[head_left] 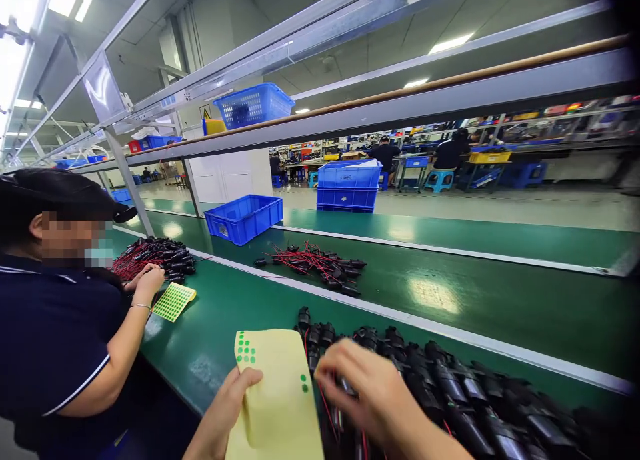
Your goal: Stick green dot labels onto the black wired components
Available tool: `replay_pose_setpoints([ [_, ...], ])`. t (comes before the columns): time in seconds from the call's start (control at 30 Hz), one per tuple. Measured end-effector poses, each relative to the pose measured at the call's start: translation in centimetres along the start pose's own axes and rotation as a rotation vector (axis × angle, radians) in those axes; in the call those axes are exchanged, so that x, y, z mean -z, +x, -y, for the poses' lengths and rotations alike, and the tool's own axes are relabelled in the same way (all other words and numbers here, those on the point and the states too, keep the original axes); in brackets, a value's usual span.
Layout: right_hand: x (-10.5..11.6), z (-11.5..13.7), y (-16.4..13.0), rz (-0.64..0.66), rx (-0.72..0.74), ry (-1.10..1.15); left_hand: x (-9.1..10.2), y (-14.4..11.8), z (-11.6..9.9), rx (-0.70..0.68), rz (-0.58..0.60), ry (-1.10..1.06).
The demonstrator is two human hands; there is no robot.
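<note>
A pale yellow backing sheet of green dot stickers (pixel 277 393) is held upright by my left hand (pixel 229 407), thumb across its front. Several green dots sit at its upper left and two near the right edge; the rest of the visible face is bare. Beside the right edge is my right hand (pixel 367 387), slightly blurred, with thumb and fingertips drawn together. Whatever those fingertips hold is too small to make out. Behind and below this hand lie many black cylindrical motor-like parts (pixel 463 383) with red wires, partly hidden by the hand and sheet.
At left a co-worker (pixel 65 327) handles similar parts beside another green-dot sheet (pixel 173 301). A wired heap (pixel 320 263) lies beyond the white strip (pixel 390 310) on the green bench. Behind it stand a blue bin (pixel 245 219) and stacked blue crates (pixel 349 185); a shelf rail (pixel 350 117) crosses overhead.
</note>
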State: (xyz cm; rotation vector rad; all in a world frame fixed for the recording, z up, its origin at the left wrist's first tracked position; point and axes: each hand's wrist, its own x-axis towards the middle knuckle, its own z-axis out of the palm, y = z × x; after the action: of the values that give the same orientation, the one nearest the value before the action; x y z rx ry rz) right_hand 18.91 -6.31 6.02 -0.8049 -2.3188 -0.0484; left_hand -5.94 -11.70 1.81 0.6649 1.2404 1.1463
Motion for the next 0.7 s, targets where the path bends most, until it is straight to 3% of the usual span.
replay_pose_setpoints([
  [0.2,-1.1,-15.2,5.7,0.263,-0.528,-0.163,4.5,6.4,0.5,-0.203,-0.092,0.307],
  [0.27,-1.9,-18.9,6.5,0.339,-0.607,-0.180,5.6,7.6,0.7,-0.285,-0.181,0.419],
  [0.33,-2.8,-20.9,6.5,0.391,-0.633,-0.176,6.4,8.4,1.0,-0.385,-0.283,0.503],
  [0.43,-3.4,-21.8,6.0,0.405,-0.599,-0.157,6.7,8.9,1.6,-0.592,-0.387,0.707],
  [0.53,-2.4,-21.2,6.2,0.357,-0.534,-0.144,5.6,8.5,1.5,-0.757,-0.379,0.918],
  [0.6,-0.7,-20.1,6.9,0.312,-0.496,-0.139,3.7,7.4,0.7,-0.858,-0.341,0.982],
  [0.7,3.0,-16.7,8.0,0.238,-0.434,-0.130,-0.6,4.7,-1.6,-1.091,-0.293,1.049],
])
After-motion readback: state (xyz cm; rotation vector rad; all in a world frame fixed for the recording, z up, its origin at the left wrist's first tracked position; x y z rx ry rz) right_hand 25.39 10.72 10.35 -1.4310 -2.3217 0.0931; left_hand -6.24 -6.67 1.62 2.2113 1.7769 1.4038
